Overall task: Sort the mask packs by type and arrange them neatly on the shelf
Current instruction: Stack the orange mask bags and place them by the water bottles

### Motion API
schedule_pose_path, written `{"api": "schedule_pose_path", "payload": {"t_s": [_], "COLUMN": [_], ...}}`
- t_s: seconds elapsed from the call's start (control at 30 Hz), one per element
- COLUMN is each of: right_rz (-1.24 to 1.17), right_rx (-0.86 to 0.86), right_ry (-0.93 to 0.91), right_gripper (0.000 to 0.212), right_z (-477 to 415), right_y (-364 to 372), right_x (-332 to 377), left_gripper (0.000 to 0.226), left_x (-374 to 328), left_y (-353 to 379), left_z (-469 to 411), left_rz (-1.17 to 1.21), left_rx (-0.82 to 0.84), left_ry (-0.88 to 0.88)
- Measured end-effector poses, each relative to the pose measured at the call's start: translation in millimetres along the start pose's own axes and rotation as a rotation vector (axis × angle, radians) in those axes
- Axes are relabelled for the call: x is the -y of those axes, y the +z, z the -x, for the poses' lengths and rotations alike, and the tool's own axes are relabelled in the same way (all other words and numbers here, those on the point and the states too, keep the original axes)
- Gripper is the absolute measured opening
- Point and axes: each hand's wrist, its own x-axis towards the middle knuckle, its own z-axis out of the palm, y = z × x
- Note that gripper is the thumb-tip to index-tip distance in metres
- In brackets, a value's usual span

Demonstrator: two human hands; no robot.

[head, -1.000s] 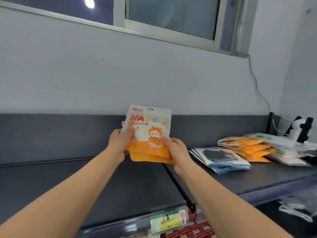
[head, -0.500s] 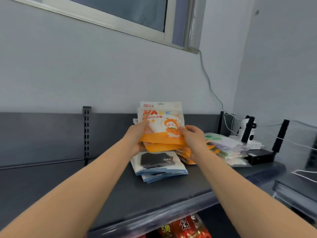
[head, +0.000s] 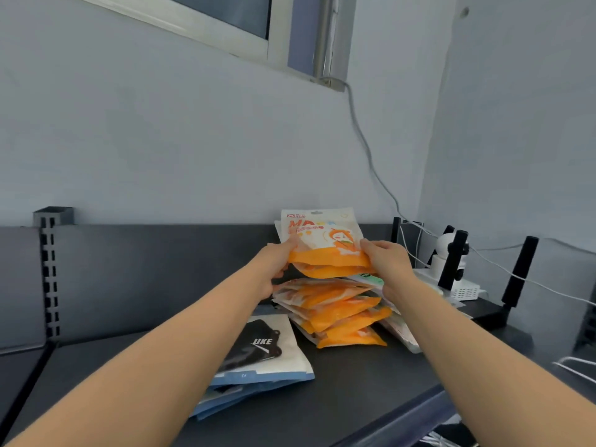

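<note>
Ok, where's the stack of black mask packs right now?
In the head view the stack of black mask packs lies flat on the dark shelf, just left of the orange pack stack, partly hidden under the left forearm.

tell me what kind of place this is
Probably a small shop or its stockroom: a dark metal shelf with a slotted upright, a stack of orange mask packs on it, and a security camera in the corner.
</note>
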Motion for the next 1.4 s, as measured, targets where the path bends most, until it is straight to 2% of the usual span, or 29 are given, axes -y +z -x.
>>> {"api": "schedule_pose_path", "payload": {"t_s": [0.13,0.2,0.3,0.37,0.57,0.83,1.07,1.23,1.4], "right_rz": [0.033,0.069,0.150,0.192,0.269,0.236,0.139,-0.100,-0.364], "right_rx": [0.059,0.098,0.185,0.263,0.380,0.441,0.476,0.575,0.805], "right_ry": [0.080,0.122,0.166,0.192,0.257,0.379,0.364,0.359,0.174], "right_gripper": [0.022,0.029,0.041,0.047,0.072,0.070,0.059,0.062,0.043], "right_z": [-20.9,-28.3,-39.6,-43.2,-55.4,-63.8,-66.9,-61.0,-35.2], "right_y": [-5.3,-8.0,-13.5,-16.7,-19.2,-21.6,-16.4,-2.5,15.3], "right_x": [-16.4,-21.2,-25.1,-24.3,-28.6,-35.1,-31.1,-28.3,-14.3], "left_gripper": [0.064,0.069,0.101,0.106,0.074,0.065,0.054,0.037,0.045], "left_x": [2.6,7.4,17.2,25.7,29.1,21.0,25.3,7.8,-6.3], "left_y": [18.4,26.0,35.2,40.1,56.6,68.4,47.5,26.1,-23.1], "left_z": [-1.2,-4.1,-12.4,-23.0,-17.1,-25.5,-33.3,-24.6,-4.2], "left_rz": [-0.009,0.039,0.118,0.189,0.206,0.095,0.394,0.471,0.436], "left_rx": [0.034,0.046,-0.011,-0.043,-0.165,-0.255,-0.168,-0.089,-0.044], "left_ry": [-0.095,-0.166,-0.245,-0.258,-0.179,-0.125,-0.150,0.012,0.240]}}
